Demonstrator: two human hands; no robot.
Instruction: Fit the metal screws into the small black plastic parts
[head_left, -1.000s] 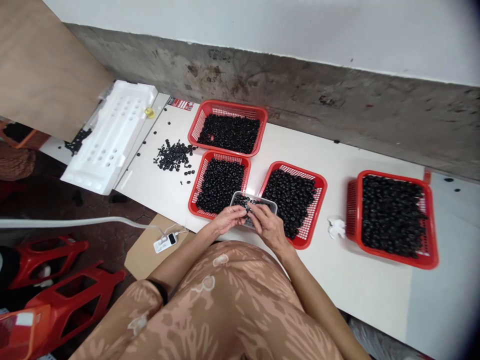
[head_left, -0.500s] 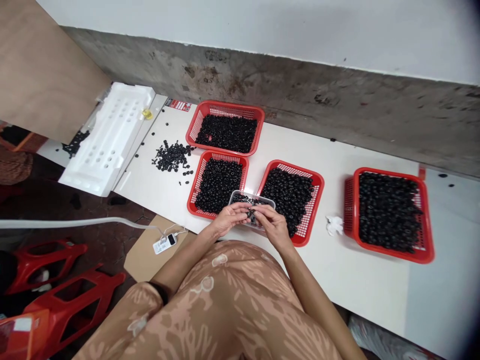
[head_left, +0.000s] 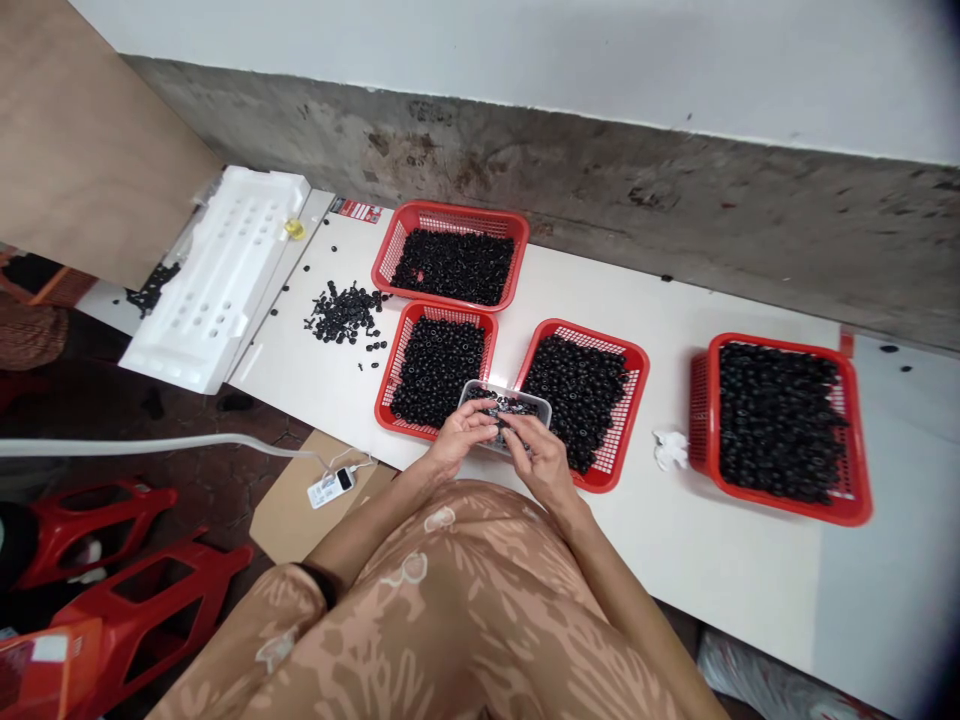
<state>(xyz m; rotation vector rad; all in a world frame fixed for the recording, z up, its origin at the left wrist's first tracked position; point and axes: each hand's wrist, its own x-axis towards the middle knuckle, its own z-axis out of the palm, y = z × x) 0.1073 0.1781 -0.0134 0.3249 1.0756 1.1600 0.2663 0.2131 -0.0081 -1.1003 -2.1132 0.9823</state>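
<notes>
My left hand [head_left: 459, 440] and my right hand [head_left: 541, 462] meet over a clear plastic tub [head_left: 545, 408] that holds small dark pieces. The fingertips of both hands are pinched together around a small black part, mostly hidden by the fingers; its exact shape is too small to make out. Behind the left hand stands a red basket [head_left: 384, 408] full of black ring-like parts [head_left: 439, 370]. To the right of the tub, a second red basket [head_left: 636, 395] holds similar black round parts [head_left: 574, 390].
A third red basket [head_left: 450, 208] of small black pieces stands at the back, a taller one [head_left: 859, 430] at the right. Loose black parts [head_left: 345, 312] lie left, near a white foam tray [head_left: 217, 280]. A crumpled white scrap [head_left: 670, 450] and a white cabled device [head_left: 330, 488] are nearby.
My right hand has shifted slightly left and down, its fingers now closer to the left fingertips. The left hand stays nearly in place above the tub.
</notes>
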